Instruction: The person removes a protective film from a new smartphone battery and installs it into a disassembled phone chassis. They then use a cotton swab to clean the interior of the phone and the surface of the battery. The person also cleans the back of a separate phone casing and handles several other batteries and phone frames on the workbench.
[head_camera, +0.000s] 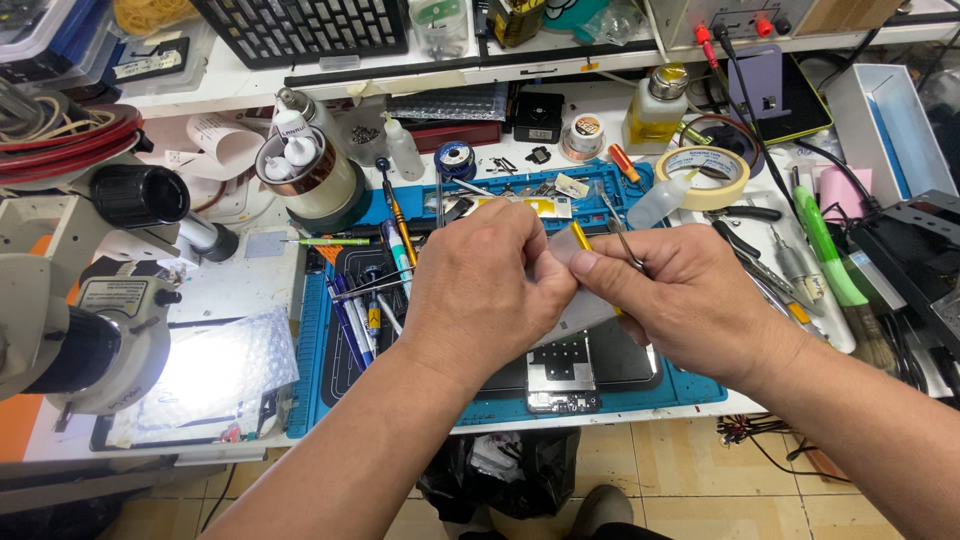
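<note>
Above the blue work mat, holding a thin grey sheet between both hands, over an opened phone lying on the mat. Pinching the sheet's upper edge with the left hand, grip narrow, thumb and fingers closed on it. Pressing the same edge with the right hand, thumb on top, grip also closed on the sheet, with metal tweezers and a yellow-handled tool poking up just behind the fingers; cannot tell whether either is actually held. Judging by the two pinches meeting at one corner, peeling or separating a layer of the sheet, still at the starting stage. Calling next for a slow, even pull apart, keeping the sheet flat and clear of the phone below. Sitting nearby: a microscope at the left, a roll of tape and a small squeeze bottle toward the back of the table.
</note>
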